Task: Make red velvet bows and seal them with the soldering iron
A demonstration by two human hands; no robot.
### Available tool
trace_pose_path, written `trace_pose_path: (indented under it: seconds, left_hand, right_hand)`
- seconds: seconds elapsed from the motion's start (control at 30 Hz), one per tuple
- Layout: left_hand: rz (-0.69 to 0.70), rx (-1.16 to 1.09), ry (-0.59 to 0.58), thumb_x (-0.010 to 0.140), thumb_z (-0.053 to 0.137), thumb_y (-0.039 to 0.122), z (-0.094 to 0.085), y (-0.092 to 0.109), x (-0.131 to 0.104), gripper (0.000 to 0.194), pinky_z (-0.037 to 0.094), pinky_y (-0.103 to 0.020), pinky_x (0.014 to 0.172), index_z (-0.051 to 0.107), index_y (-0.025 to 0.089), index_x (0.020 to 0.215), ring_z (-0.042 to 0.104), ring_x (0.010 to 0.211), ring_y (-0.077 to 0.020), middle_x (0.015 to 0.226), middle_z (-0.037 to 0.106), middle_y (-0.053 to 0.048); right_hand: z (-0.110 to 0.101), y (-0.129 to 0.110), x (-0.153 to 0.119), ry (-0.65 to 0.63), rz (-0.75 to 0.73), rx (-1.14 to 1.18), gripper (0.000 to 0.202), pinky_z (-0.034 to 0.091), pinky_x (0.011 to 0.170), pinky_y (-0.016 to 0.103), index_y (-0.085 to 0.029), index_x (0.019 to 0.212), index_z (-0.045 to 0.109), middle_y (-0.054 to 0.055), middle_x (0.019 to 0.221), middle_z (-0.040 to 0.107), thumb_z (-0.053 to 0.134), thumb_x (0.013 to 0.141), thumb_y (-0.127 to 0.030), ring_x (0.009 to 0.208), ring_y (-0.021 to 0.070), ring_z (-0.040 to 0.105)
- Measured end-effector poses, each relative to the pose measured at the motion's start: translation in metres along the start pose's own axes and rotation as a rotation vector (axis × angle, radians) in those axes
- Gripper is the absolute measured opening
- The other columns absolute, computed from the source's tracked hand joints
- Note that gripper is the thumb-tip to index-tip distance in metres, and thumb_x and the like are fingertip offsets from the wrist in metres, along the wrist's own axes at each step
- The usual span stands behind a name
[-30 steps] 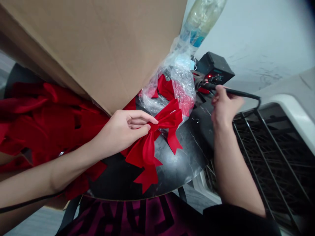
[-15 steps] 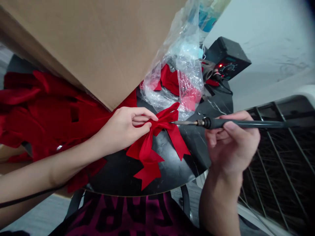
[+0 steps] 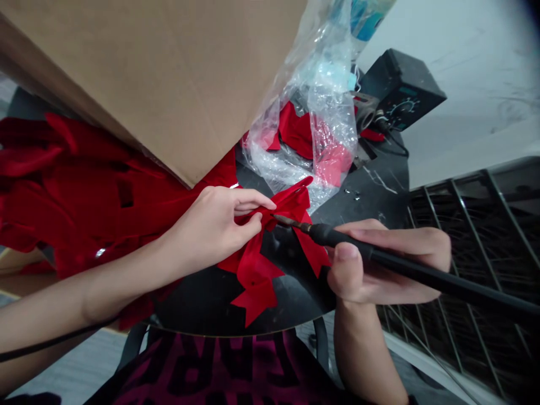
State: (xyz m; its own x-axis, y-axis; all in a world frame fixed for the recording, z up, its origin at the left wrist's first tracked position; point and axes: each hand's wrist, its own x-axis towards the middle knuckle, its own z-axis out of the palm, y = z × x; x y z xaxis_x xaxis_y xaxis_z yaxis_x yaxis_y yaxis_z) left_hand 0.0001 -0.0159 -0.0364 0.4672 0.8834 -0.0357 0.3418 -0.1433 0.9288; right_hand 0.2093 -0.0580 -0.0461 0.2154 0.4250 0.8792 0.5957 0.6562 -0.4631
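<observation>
A red ribbon bow (image 3: 260,274) with notched tails lies on the dark round table. My left hand (image 3: 225,219) is closed on it, thumb and fingers pinching near its centre knot. In my right hand (image 3: 390,261) is a black-handled soldering iron (image 3: 320,233), gripped like a pen. Its metal tip meets the bow at the knot, close to my left fingertips. The part of the bow between my left fingers is hidden.
A large cardboard box (image 3: 169,73) stands behind my left hand. Red ribbon pieces (image 3: 84,185) pile up at left. A clear plastic bag (image 3: 291,163) holds more red pieces. Behind sits a black soldering station (image 3: 405,93); a wire rack (image 3: 464,225) stands at right.
My right hand has turned the soldering iron and brought it left, its tip now at the knot's front instead of the bow's right side. The left hand keeps its pinch.
</observation>
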Motion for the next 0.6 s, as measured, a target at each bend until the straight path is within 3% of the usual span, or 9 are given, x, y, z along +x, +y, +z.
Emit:
trace_pose_path:
  seconds: [0.13, 0.33, 0.6]
  left_hand:
    - [-0.032, -0.002, -0.007, 0.091, 0.069, 0.02, 0.0002, 0.0017, -0.0003, 0.029, 0.064, -0.037, 0.105, 0.081, 0.023, 0.117, 0.08, 0.109, -0.0233, 0.113, 0.084, -0.002]
    - [-0.039, -0.004, -0.015, 0.091, 0.069, 0.02, 0.0004, 0.001, -0.0003, 0.03, 0.064, -0.039, 0.106, 0.082, 0.025, 0.118, 0.08, 0.108, -0.0239, 0.111, 0.085, -0.001]
    - [-0.034, -0.018, -0.016, 0.09, 0.07, 0.019, -0.0003, -0.0024, 0.0006, 0.031, 0.062, -0.038, 0.109, 0.083, 0.025, 0.118, 0.08, 0.11, -0.0234, 0.115, 0.084, -0.001]
  right_hand:
    - [-0.0004, -0.0033, 0.0017, -0.046, 0.039, -0.028, 0.007, 0.049, 0.035, 0.025, -0.018, 0.076, 0.067, -0.002, 0.063, 0.058, 0.074, 0.077, -0.021, 0.046, 0.0158, 0.065]
    - [-0.0054, -0.0093, 0.0008, -0.145, 0.115, -0.087, 0.011, 0.056, 0.043, 0.03, -0.022, 0.08, 0.065, -0.002, 0.062, 0.066, 0.075, 0.076, -0.023, 0.051, 0.0185, 0.069]
    - [-0.0075, -0.0077, -0.0001, -0.239, 0.129, -0.044, 0.016, 0.055, 0.044, 0.025, -0.021, 0.084, 0.065, -0.003, 0.067, 0.066, 0.077, 0.074, -0.02, 0.055, 0.0166, 0.07]
